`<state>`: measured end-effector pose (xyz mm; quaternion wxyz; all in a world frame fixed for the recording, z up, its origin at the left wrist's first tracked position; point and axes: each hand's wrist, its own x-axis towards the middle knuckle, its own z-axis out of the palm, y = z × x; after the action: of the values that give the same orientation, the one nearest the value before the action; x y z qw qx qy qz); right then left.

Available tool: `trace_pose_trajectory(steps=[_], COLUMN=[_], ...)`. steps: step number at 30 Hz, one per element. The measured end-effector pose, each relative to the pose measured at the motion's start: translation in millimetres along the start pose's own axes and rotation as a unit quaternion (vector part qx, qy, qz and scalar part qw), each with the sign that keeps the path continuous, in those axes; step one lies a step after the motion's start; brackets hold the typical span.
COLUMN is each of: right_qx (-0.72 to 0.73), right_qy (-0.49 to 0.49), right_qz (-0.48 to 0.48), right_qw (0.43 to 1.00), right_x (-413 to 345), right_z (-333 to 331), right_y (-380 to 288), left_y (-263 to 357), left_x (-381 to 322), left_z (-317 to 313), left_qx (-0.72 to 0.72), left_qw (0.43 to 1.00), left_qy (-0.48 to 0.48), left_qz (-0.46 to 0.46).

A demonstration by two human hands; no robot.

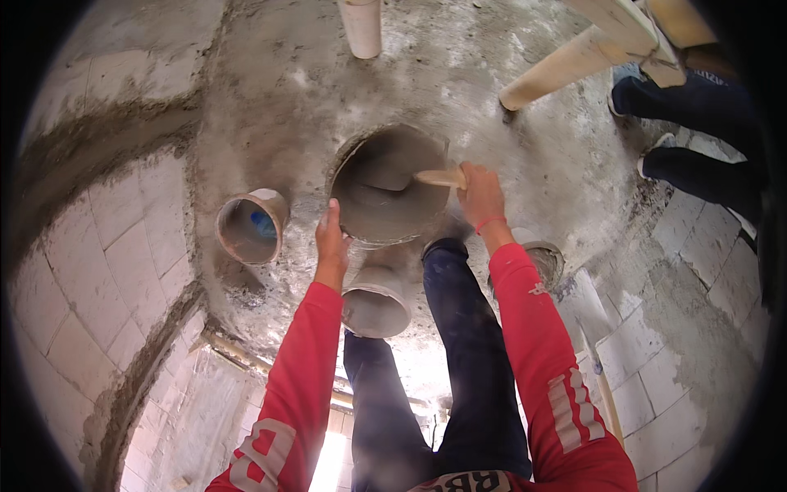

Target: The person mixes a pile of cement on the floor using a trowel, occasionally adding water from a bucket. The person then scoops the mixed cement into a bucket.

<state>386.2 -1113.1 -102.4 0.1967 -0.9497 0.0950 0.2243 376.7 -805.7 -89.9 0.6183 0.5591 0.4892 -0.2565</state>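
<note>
A round tub (353,147) of wet grey mortar (393,215) stands on the rough concrete floor in front of me. My left hand (332,242) holds its near left rim, the thumb pointing up along the side. At the opposite side, my right hand (481,195) grips the wooden handle (441,178) of what looks like a trowel. Its handle reaches in over the right part of the tub. A dark curved hollow in the mortar lies beside the handle; the tool's blade is hard to make out against the grey.
One bucket (280,215) with something blue inside lies left of the tub. Another bucket (376,313) is by my legs; a mortar-smeared one (547,258) is partly behind my right sleeve. Posts (361,31) (553,67), a person's legs (688,111), a long-handled tool (605,387) and block walls (123,234) surround me.
</note>
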Motion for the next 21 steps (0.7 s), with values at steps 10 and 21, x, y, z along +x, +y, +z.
trace_pose_trajectory(steps=[10,21], right_qx=[0.324,0.377], right_qy=[-0.06,0.014], right_qz=[0.165,0.318], right_qw=[0.93,0.87], right_x=[-76,-278], right_z=[22,-132], right_y=[-49,-45], left_y=[35,42], left_x=[37,-14], left_z=[-44,-29], left_qx=[0.212,0.365], left_qw=[0.976,0.902], left_qy=[0.034,0.128], left_qz=[0.023,0.19])
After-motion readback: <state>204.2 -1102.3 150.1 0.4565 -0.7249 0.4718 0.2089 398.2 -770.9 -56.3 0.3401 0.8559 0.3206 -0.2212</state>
